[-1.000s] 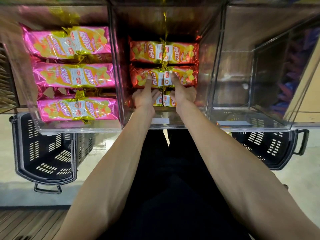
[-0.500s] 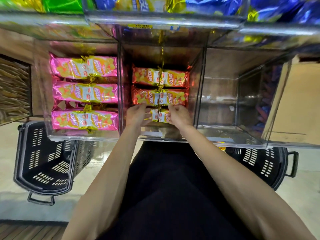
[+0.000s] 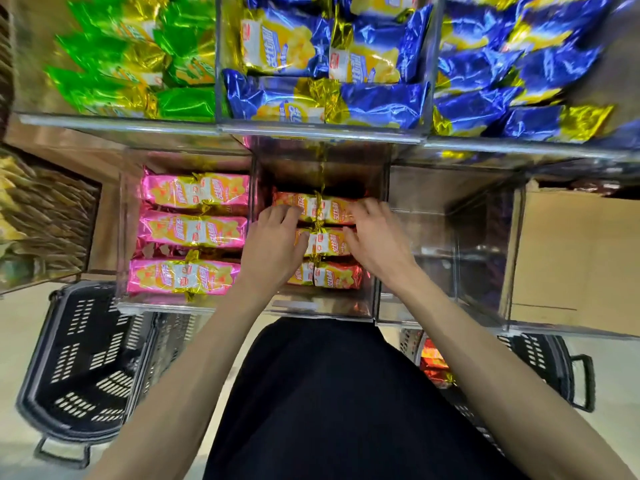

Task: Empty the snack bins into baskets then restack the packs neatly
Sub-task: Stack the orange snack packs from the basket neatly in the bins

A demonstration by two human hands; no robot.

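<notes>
2 bare forearms (image 3: pixel 194 358) reach forward; left hand (image 3: pixel 277 237) and right hand (image 3: pixel 377 239) lie palm-down, close together, fingers (image 3: pixel 367 206) spread, slightly bent.

site: retail snack shop, self-service shelving.

evidence:
- two tiers of clear acrylic bins (image 3: pixel 322 311) set side by side, each stocked by colour.
- upper tier: green packs (image 3: pixel 187 102), blue packs (image 3: pixel 381 102). lower tier: pink packs (image 3: pixel 194 230), orange packs (image 3: pixel 332 275).
- many identical branded foil packs per bin; lower ones lie in rows.
- two black slotted shopping baskets with carry handles on the pale floor below the bins: left basket (image 3: pixel 86 362), right basket (image 3: pixel 540 355).
- plain cardboard box (image 3: pixel 581 258) just beside the lower bins, far right.
</notes>
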